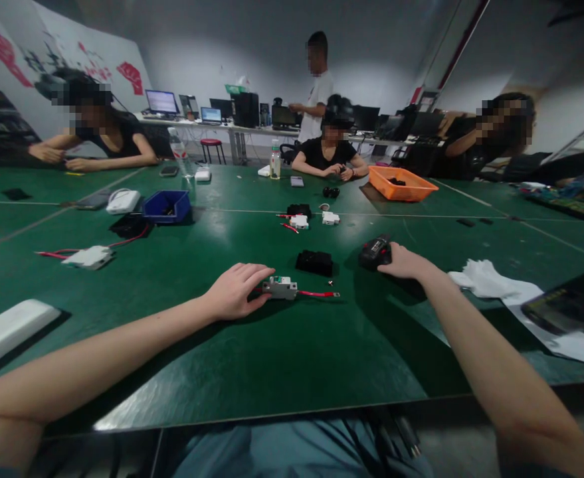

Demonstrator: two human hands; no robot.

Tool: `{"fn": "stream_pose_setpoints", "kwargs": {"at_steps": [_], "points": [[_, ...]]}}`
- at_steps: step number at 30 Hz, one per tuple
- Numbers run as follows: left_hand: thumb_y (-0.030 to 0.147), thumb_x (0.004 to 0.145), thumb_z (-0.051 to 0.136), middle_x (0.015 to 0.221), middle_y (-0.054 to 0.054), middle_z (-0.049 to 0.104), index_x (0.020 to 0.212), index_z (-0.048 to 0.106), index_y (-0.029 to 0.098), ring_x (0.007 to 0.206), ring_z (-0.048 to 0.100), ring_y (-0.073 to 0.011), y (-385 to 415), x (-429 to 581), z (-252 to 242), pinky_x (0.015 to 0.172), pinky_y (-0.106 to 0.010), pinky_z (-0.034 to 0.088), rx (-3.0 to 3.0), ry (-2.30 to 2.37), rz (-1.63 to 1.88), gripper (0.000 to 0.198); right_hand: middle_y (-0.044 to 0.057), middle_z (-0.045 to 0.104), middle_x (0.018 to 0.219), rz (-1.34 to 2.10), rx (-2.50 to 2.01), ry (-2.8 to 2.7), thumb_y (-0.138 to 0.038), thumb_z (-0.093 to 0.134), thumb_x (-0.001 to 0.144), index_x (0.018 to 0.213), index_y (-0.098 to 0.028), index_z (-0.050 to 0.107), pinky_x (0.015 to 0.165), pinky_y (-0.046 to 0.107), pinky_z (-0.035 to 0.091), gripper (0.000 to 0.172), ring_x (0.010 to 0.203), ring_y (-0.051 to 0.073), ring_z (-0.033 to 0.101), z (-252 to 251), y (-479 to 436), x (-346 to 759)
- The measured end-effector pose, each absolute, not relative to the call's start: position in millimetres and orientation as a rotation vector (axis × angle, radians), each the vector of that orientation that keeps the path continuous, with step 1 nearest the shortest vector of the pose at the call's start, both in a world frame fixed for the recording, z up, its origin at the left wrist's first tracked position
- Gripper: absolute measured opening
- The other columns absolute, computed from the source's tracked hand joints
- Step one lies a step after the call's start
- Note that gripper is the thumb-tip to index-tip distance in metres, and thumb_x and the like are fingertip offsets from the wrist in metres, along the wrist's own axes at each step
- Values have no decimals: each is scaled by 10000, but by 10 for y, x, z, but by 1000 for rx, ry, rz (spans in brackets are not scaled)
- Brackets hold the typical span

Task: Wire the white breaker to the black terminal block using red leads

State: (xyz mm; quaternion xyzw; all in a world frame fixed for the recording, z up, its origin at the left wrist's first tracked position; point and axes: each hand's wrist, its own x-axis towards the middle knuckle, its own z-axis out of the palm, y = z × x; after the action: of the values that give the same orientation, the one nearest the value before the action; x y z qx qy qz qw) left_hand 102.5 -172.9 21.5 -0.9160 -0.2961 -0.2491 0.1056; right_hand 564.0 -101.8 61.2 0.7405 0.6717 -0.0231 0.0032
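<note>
My left hand (239,291) rests on the table with its thumb and fingers closed on the left end of a small white circuit breaker (282,288). From the breaker's right side a short red wire (316,293) runs out to a bare metal lug. My right hand (405,261) grips a black cordless power tool (375,252) with red parts; its exact kind is hard to make out. Between the hands lies a black box-shaped part (314,262), with tiny screws (330,283) just in front of it.
Farther back are more breakers (299,222) with red wires. A blue bin (167,207) and another wired breaker (88,257) are to the left. An orange basket (401,184) stands back right, white tissue (486,279) nearer. Several people sit or stand beyond the green table (292,362).
</note>
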Motion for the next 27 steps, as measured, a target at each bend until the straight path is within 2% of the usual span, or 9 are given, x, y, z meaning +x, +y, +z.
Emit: {"fn": "stream_pose_setpoints", "kwargs": {"at_steps": [4, 7, 11, 15, 17, 19, 21, 23, 27], "points": [[319, 954, 546, 1374, -163, 575, 1432, 434, 157, 1173, 599, -274, -1794, 1094, 219, 942, -416, 509, -2665, -824, -661, 517, 254, 615, 1230, -62, 2357, 1984, -514, 691, 740, 1396, -87, 369, 844, 444, 508, 846, 1064, 377, 658, 543, -989, 5519], [259, 963, 511, 1497, -130, 485, 1489, 393, 220, 1293, 532, -281, -1819, 1120, 247, 1005, -431, 482, -2655, -728, -557, 540, 264, 652, 1169, -23, 2393, 1938, -544, 687, 742, 1425, -93, 335, 833, 487, 505, 891, 1046, 416, 663, 549, -1019, 5443], [239, 981, 467, 1503, -91, 494, 1497, 395, 222, 1319, 516, -254, -1819, 1123, 274, 1030, -405, 465, -2653, -671, -471, 521, 266, 653, 1188, -54, 2474, 2009, -571, 698, 726, 1460, -112, 305, 848, 496, 506, 950, 1055, 424, 661, 558, -1043, 5467], [244, 980, 466, 1466, -99, 533, 1457, 450, 196, 1281, 544, -247, -1797, 1103, 271, 1008, -395, 469, -2625, -696, -476, 480, 208, 682, 1149, -266, 2578, 2201, -502, 732, 710, 1471, -133, 314, 838, 458, 525, 943, 956, 353, 693, 678, -1113, 5439], [243, 976, 473, 1432, -101, 563, 1419, 488, 191, 1253, 562, -246, -1777, 1088, 259, 992, -395, 474, -2600, -725, -497, 447, 158, 707, 1066, -497, 2667, 2350, -433, 732, 715, 1465, -158, 335, 757, 427, 549, 892, 829, 300, 702, 814, -1220, 5324], [245, 971, 483, 1387, -104, 595, 1376, 524, 190, 1218, 582, -244, -1754, 1070, 247, 972, -394, 479, -2571, -770, -511, 411, 119, 714, 1006, -907, 2745, 2481, -364, 719, 718, 1410, -186, 412, 646, 379, 554, 778, 710, 245, 681, 984, -1386, 5138], [245, 967, 487, 1348, -109, 616, 1335, 549, 183, 1188, 597, -246, -1729, 1050, 238, 946, -391, 485, -2541, -820, -514, 378, 95, 712, 984, -1376, 2765, 2480, -328, 721, 702, 1197, -192, 585, 581, 327, 541, 531, 650, 195, 649, 1159, -1602, 4921], [233, 965, 481, 1331, -113, 622, 1314, 554, 176, 1173, 602, -247, -1706, 1028, 236, 925, -386, 487, -2513, -873, -513, 361, 69, 711, 879, -1722, 2699, 2410, -362, 732, 714, 1013, -186, 660, 520, 278, 506, 354, 588, 158, 612, 1312, -1845, 4718], [201, 954, 475, 1329, -126, 614, 1298, 547, 157, 1160, 604, -246, -1674, 998, 233, 910, -380, 483, -2483, -937, -510, 354, 40, 667, 674, -2135, 2348, 2315, -435, 702, 780, 945, -172, 708, 493, 254, 474, 311, 555, 155, 593, 1492, -2314, 4441]]}}
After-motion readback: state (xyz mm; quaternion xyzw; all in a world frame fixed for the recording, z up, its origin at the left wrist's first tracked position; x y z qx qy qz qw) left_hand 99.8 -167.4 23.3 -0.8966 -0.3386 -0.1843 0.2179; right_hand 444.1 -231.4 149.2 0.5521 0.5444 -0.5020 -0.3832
